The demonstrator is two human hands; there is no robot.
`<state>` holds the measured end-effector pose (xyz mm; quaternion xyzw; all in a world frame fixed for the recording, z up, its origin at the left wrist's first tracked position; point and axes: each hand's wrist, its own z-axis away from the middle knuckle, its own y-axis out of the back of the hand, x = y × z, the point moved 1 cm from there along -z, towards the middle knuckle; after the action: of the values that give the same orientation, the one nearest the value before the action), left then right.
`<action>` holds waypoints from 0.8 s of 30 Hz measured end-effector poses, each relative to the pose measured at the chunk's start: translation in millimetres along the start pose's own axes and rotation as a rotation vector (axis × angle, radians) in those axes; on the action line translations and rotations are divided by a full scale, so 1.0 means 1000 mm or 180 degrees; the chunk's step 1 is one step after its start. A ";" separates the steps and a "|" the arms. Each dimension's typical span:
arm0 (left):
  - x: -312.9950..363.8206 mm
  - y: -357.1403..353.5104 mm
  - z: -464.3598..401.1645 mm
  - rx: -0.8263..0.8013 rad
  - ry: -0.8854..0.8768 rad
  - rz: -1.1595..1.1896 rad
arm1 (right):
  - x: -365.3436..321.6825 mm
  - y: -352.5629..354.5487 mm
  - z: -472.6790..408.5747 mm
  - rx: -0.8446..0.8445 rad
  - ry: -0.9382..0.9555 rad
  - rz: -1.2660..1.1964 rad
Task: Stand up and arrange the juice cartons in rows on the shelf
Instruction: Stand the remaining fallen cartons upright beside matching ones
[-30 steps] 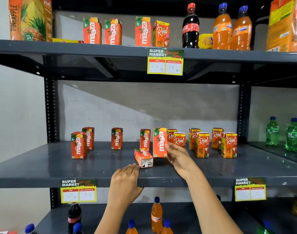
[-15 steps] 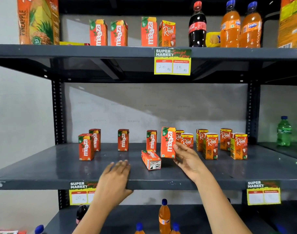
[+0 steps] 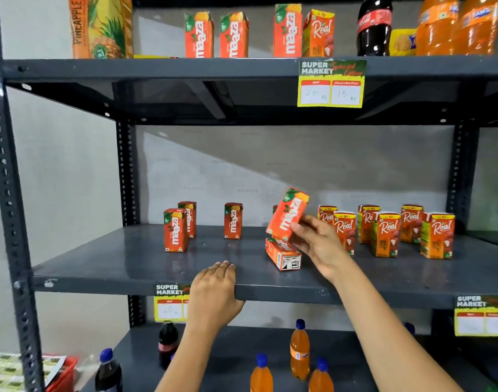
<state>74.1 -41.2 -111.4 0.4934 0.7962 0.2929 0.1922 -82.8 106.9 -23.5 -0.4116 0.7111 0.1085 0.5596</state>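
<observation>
On the middle shelf [image 3: 129, 267] stood 3 Maaza cartons [image 3: 175, 230] at the left with a 4th barely visible behind the lifted one, 1 fallen carton [image 3: 283, 254] on its side, and 6 Real cartons [image 3: 437, 236] upright at the right. The right hand [image 3: 317, 241] pinched 1 tilted Maaza carton [image 3: 287, 215] above the fallen one. The left hand [image 3: 214, 292] lay flat on the shelf's front edge, fingers together, holding nothing.

Cola bottle [image 3: 374, 26] top shelf; orange soda bottles [image 3: 299, 350] bottom; price tag [image 3: 331, 84].
</observation>
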 end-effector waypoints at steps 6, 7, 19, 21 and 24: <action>-0.003 0.002 0.000 -0.0093 0.0035 0.0130 | 0.035 -0.087 -0.041 -0.0213 -0.0325 0.1110; -0.001 0.002 0.000 -0.0114 -0.0008 0.0156 | 0.046 -0.091 -0.046 -0.0188 -0.0411 0.1316; -0.002 0.003 0.000 -0.0169 -0.0020 0.0108 | 0.057 -0.102 -0.039 0.0123 0.0478 0.3889; -0.004 0.001 0.000 -0.0145 0.0019 0.0088 | 0.037 -0.093 -0.027 0.0527 0.0564 0.4739; 0.007 0.012 -0.003 -0.0421 0.0059 -0.0015 | 0.005 -0.063 -0.017 0.0331 -0.0642 0.5241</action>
<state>77.1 -32.0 -101.4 0.4749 0.7780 0.3490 0.2177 -50.6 54.1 -2.6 0.2785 0.7354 0.4865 0.3807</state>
